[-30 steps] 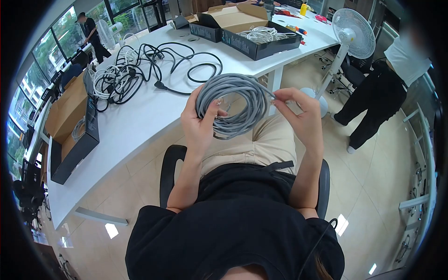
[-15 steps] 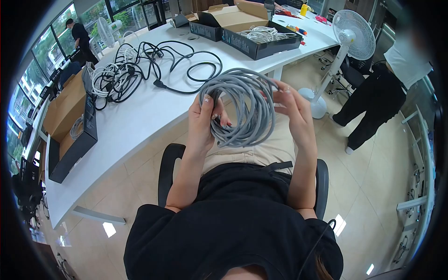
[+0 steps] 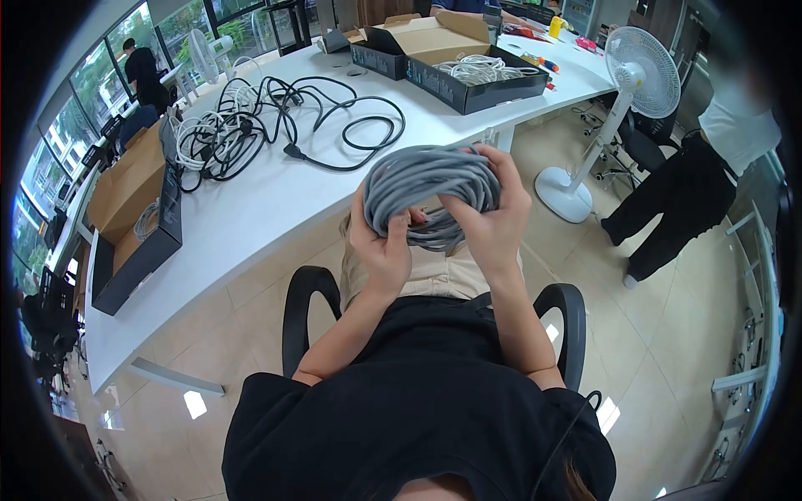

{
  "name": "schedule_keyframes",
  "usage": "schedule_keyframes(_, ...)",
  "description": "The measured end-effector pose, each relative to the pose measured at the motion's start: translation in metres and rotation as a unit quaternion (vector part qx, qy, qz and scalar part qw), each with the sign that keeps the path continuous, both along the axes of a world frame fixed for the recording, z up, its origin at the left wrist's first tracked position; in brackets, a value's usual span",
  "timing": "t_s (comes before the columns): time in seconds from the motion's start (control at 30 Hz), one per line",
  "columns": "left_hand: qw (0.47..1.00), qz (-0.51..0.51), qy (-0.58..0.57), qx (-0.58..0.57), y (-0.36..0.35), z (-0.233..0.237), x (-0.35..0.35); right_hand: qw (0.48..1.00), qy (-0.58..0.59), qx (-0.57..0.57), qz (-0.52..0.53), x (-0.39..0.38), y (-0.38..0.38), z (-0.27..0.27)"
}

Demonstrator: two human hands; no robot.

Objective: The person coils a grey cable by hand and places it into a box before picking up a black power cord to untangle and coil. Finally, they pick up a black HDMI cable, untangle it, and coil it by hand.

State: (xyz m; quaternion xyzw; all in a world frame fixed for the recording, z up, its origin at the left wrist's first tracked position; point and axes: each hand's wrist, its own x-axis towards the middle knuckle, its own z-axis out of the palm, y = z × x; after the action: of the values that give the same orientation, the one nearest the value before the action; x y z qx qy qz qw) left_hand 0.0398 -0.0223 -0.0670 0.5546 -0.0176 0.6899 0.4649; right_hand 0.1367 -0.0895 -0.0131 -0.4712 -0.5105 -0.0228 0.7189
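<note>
A thick coil of grey cable (image 3: 430, 179) is held up between both hands, over my lap and just off the table's front edge. My left hand (image 3: 383, 250) wraps the coil's left side, its thumb pressed on the near strands. On the right side, my right hand (image 3: 497, 213) grips the bundle, with the thumb at the coil's inner opening and the fingers over the outside. The fingers behind the loops are partly hidden. Beyond the coil, a tangle of black and white cables (image 3: 242, 125) lies on the white table (image 3: 251, 217).
An open box (image 3: 138, 225) holding a small grey coil stands at the table's left end. Another open box (image 3: 476, 96) with white cables sits at the back. A standing fan (image 3: 643, 71) and a person (image 3: 693, 184) are at right. Chair armrests (image 3: 564, 317) flank me.
The coil has tilted, its opening now narrower and its strands bunched tighter. My right hand has moved in from its outstretched hold to clasp the coil with the thumb on the near side.
</note>
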Motion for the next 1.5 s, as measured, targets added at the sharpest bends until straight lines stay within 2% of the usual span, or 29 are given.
schedule_keyframes(0.03,0.999,-0.043,0.02,0.002,-0.003,0.0,-0.003,0.999,-0.024,0.02,-0.023,0.005,-0.001,0.001)
schedule_keyframes(0.17,0.987,-0.031,0.157,0.032,-0.005,0.008,-0.013,0.987,-0.103,0.057,-0.108,0.018,-0.013,0.007)
schedule_keyframes(0.27,0.979,-0.06,0.193,-0.038,-0.014,0.009,-0.008,0.966,-0.143,0.133,-0.169,0.022,-0.013,0.002)
schedule_keyframes(0.33,0.947,-0.203,0.234,-0.089,-0.021,0.023,-0.015,0.937,-0.201,0.18,-0.22,0.025,-0.014,0.0)
schedule_keyframes(0.4,0.889,-0.338,0.272,-0.147,-0.028,0.024,-0.025,0.889,-0.286,0.244,-0.26,0.03,-0.012,0.002)
schedule_keyframes(0.47,0.815,-0.522,0.169,-0.188,-0.033,0.023,-0.031,0.826,-0.387,0.28,-0.3,0.034,-0.014,0.005)
schedule_keyframes(0.5,0.764,-0.602,0.112,-0.202,-0.033,0.025,-0.034,0.829,-0.361,0.305,-0.298,0.031,-0.006,-0.001)
schedule_keyframes(0.6,0.815,-0.51,0.084,-0.264,-0.038,0.032,-0.043,0.813,-0.423,0.299,-0.265,0.015,-0.002,-0.007)
schedule_keyframes(0.63,0.807,-0.512,0.053,-0.289,-0.039,0.035,-0.046,0.808,-0.433,0.303,-0.261,0.009,0.0,-0.01)
schedule_keyframes(0.73,0.855,-0.337,0.128,-0.374,-0.043,0.042,-0.056,0.823,-0.428,0.305,-0.218,-0.006,0.015,-0.019)
schedule_keyframes(0.77,0.845,-0.355,0.076,-0.393,-0.04,0.037,-0.057,0.829,-0.426,0.303,-0.197,-0.008,0.02,-0.02)
schedule_keyframes(0.87,0.877,-0.297,0.034,-0.375,-0.042,0.03,-0.055,0.863,-0.429,0.235,-0.125,-0.011,0.026,-0.019)
schedule_keyframes(0.9,0.892,-0.273,0.057,-0.355,-0.041,0.023,-0.055,0.864,-0.43,0.238,-0.113,-0.011,0.03,-0.021)
schedule_keyframes(1.0,0.928,-0.203,0.029,-0.31,-0.045,0.016,-0.053,0.87,-0.436,0.217,-0.078,-0.017,0.026,-0.016)
schedule_keyframes(1.1,0.928,-0.221,-0.007,-0.299,-0.05,0.015,-0.062,0.873,-0.436,0.213,-0.057,-0.024,0.022,-0.016)
schedule_keyframes(1.2,0.935,-0.17,-0.006,-0.311,-0.056,0.026,-0.071,0.864,-0.451,0.217,-0.054,-0.037,0.021,-0.017)
schedule_keyframes(1.23,0.937,-0.146,-0.022,-0.316,-0.056,0.026,-0.072,0.877,-0.446,0.179,-0.01,-0.041,0.017,-0.014)
schedule_keyframes(1.3,0.939,-0.098,-0.054,-0.324,-0.055,0.027,-0.072,0.901,-0.401,0.146,0.08,-0.05,0.01,-0.004)
schedule_keyframes(1.4,0.959,-0.022,-0.109,-0.261,-0.056,0.026,-0.07,0.917,-0.311,0.161,0.189,-0.054,0.012,-0.01)
schedule_keyframes(1.5,0.954,-0.002,-0.165,-0.252,-0.062,0.028,-0.07,0.94,-0.178,0.176,0.232,-0.066,0.007,-0.015)
